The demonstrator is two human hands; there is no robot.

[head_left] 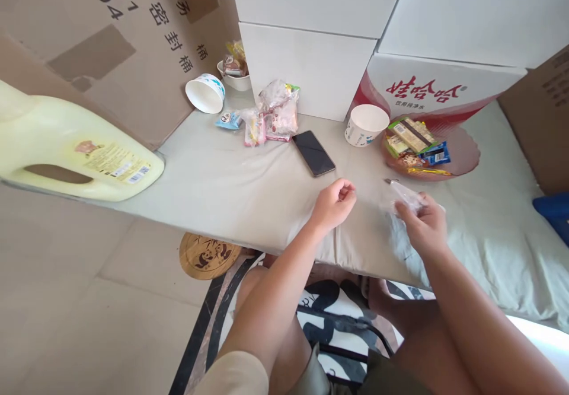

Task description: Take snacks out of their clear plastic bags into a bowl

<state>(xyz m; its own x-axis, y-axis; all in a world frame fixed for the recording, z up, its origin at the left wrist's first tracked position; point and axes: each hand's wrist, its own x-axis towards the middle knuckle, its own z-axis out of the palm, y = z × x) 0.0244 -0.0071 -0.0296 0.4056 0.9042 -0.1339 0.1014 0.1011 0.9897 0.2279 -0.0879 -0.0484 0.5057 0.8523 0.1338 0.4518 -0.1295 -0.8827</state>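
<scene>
My right hand pinches a clear plastic wrapper, crumpled, with a small dark tip at its far end. Curled closed over the cloth, my left hand hides whatever may be between its fingers. Just beyond that hand lies a black smartphone. A white paper cup stands upright behind the wrapper. To its right, a pink translucent bowl holds several packaged snacks. Farther left, several wrapped snacks are piled beside a light-blue packet.
A second paper cup lies tipped beside a small bowl of packets. White boxes and a large cardboard carton wall the back. A yellow jug lies on the left. The cloth-covered surface ends before my knees.
</scene>
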